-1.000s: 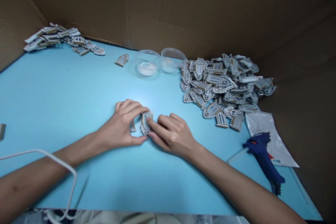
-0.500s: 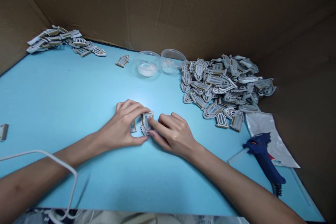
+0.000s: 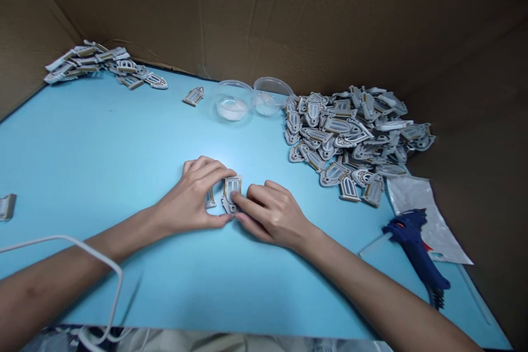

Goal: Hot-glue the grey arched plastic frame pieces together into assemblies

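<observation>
A white cable [image 3: 82, 242] loops across the blue table [image 3: 124, 176] nearest the camera, passing over the left forearm [image 3: 49, 280]. Just beyond it, the left hand [image 3: 192, 195] and right hand [image 3: 270, 217] meet at the middle of the table, curled in and pressed close together. Between them they pinch an arched piece [image 3: 231, 193], a grey-and-tan window shape standing almost upright on the view. The left fingers reach across to its upper left edge, while the right forefinger presses its lower part. A narrow piece [image 3: 210, 199] lies partly under the left fingers, just beside the arched piece; whether the two touch is hidden.

To the right lies a blue glue gun [image 3: 414, 247], its tip toward the hands and its body resting beside a crumpled silvery bag [image 3: 424, 220]. Farther up, a large heap of similar pieces [image 3: 350, 137] spreads toward the corner. Two clear bowls sit just left of it, the nearer-left one [image 3: 232, 102] holding something white, the other [image 3: 268, 96] with a paler trace. A single piece [image 3: 193, 96] lies left of them, a smaller heap [image 3: 99, 63] sits in the far left corner, and another piece [image 3: 6, 207] lies at the left edge. Cardboard walls [image 3: 289, 16] rise behind.
</observation>
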`<state>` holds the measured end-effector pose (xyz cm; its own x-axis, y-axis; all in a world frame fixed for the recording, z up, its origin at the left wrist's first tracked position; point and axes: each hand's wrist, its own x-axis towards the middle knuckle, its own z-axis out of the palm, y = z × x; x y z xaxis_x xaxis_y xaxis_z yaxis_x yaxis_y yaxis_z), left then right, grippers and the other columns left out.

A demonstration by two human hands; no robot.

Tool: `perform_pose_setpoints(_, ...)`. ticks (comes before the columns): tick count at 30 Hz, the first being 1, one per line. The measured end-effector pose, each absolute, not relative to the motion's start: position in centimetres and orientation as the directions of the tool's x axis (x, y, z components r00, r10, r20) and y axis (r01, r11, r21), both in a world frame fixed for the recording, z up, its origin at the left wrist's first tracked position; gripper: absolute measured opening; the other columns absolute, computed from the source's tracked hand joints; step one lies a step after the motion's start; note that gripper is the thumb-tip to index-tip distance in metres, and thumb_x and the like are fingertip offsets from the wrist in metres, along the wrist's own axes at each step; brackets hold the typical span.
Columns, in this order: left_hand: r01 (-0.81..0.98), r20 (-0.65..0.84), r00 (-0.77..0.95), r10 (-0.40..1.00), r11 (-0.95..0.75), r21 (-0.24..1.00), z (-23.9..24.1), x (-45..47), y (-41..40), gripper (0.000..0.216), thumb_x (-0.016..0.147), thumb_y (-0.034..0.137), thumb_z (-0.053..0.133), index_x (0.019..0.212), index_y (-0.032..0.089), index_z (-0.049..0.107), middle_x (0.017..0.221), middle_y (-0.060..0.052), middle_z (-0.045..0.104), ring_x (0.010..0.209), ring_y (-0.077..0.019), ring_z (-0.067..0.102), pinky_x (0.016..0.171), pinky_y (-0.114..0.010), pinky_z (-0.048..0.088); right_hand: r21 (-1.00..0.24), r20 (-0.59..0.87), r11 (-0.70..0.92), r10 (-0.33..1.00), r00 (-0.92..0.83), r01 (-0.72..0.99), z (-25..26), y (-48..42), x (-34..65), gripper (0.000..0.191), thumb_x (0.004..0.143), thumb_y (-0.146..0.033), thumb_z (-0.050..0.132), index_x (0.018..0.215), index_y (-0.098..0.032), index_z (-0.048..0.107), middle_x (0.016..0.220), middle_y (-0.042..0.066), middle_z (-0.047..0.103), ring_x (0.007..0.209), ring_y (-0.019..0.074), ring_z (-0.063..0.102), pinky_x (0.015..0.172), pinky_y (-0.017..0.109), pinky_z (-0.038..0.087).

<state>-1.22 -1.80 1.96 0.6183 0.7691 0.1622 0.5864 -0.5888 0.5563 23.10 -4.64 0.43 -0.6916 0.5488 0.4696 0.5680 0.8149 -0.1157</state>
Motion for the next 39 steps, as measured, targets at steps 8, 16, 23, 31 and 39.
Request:
perform_pose_setpoints(8, 0.582, 0.163, 0.620, 0.768, -0.589, 0.561, 2.06, -1.19, -1.84, 0.056, 0.079, 0.041, 0.080, 0.130, 0.023, 0.066, 0.125, -0.009, 0.073, 0.121, -0.0338, 0.060, 0.105, -0.048, 0.041, -0.135, 0.487, 0.821, 0.542, -0.685, 0.554, 0.43, -4.46, 23.15, 0.035, 0.114, -0.032, 0.046, 0.117, -0.011, 0.073, 0.082, 0.004, 0.061, 0.068, 0.0174, 0.048, 0.066, 0.035, 0.034)
perform_pose_setpoints(16, 0.596, 0.142, 0.614, 0.776, -0.574, 0.562, 2.04, -1.30, -1.76, 0.058, 0.077, 0.041, 0.081, 0.130, 0.023, 0.066, 0.125, -0.009, 0.074, 0.121, -0.0344, 0.059, 0.105, -0.049, 0.041, -0.185, 0.452, 0.844, 0.528, -0.719, 0.504, 0.29, -4.40, 23.46, 0.033, 0.113, -0.033, 0.046, 0.113, -0.014, 0.073, 0.084, 0.004, 0.059, 0.069, 0.0169, 0.047, 0.066, 0.033, 0.035)
perform_pose_setpoints(23, 0.585, 0.174, 0.617, 0.767, -0.596, 0.550, 1.82, -1.48, -1.72, 0.057, 0.079, 0.041, 0.080, 0.131, 0.024, 0.065, 0.126, -0.009, 0.074, 0.121, -0.0337, 0.060, 0.103, -0.048, 0.040, -0.282, 0.506, 0.810, 0.581, -0.637, 0.515, 0.28, -4.16, 23.59, 0.031, 0.111, -0.027, 0.048, 0.120, -0.014, 0.074, 0.086, 0.004, 0.062, 0.069, 0.0161, 0.052, 0.067, 0.032, 0.040)
perform_pose_setpoints(31, 0.574, 0.188, 0.621, 0.760, -0.606, 0.551, 1.73, -1.51, -1.68, 0.056, 0.080, 0.041, 0.079, 0.131, 0.024, 0.065, 0.124, -0.008, 0.074, 0.120, -0.0330, 0.060, 0.103, -0.048, 0.040, -0.215, 0.508, 0.828, 0.547, -0.665, 0.517, 0.14, -4.21, 23.49, 0.031, 0.110, -0.024, 0.047, 0.117, -0.013, 0.075, 0.082, 0.004, 0.063, 0.066, 0.0161, 0.047, 0.065, 0.032, 0.037)
perform_pose_setpoints(39, 0.576, 0.167, 0.629, 0.759, -0.599, 0.556, 1.74, -1.68, -1.62, 0.057, 0.080, 0.043, 0.080, 0.131, 0.023, 0.065, 0.125, -0.008, 0.073, 0.122, -0.0328, 0.059, 0.106, -0.047, 0.040, -0.180, 0.443, 0.877, 0.476, -0.760, 0.445, -0.09, -4.16, 23.66, 0.032, 0.110, -0.026, 0.047, 0.123, -0.014, 0.073, 0.085, 0.003, 0.059, 0.068, 0.0169, 0.046, 0.064, 0.033, 0.034)
